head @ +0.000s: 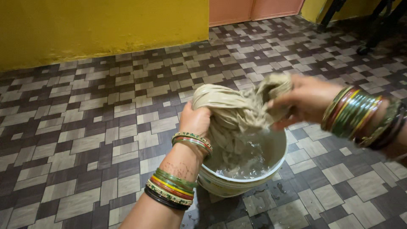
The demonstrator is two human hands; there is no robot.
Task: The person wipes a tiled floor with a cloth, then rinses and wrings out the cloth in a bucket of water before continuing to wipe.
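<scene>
Fingers of left hand (196, 121) and right hand (303, 99) clamp tight around wet beige cloth (235, 111), white bucket (243, 180) of water right beneath them.

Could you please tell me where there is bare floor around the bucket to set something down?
The tiled floor lies bare between the yellow wall and the bucket. Over the bucket it is crowded: the left hand and right hand grip the wet cloth. Floor at the bucket's base looks wet.
</scene>
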